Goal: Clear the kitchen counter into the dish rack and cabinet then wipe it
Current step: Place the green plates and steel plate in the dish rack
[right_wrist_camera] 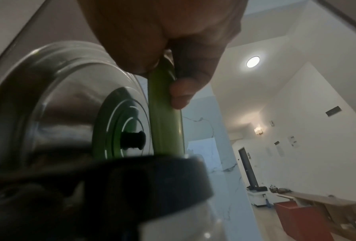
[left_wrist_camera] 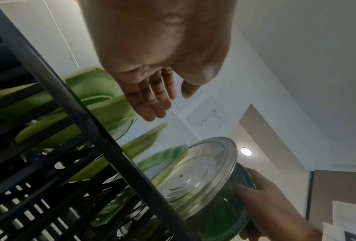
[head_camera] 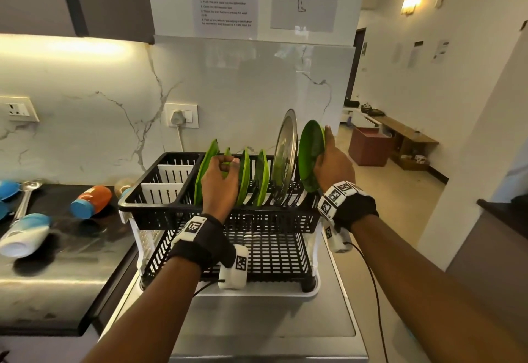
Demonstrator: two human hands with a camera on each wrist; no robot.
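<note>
One two-tier black dish rack [head_camera: 217,214] holds five green plates: four light green ones [head_camera: 244,181] standing in the left and middle slots and one dark green plate [head_camera: 311,157] at the right end. One glass lid [head_camera: 284,157] stands between them. On the left counter lie three bottles [head_camera: 91,201] and one metal spoon [head_camera: 24,201]. Two wall sockets [head_camera: 183,115] are visible.

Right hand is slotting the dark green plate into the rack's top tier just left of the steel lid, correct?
Not quite: the right hand grips the dark green plate to the right of the steel lid, at the right end of the dish rack top tier. The head view shows it.
</note>
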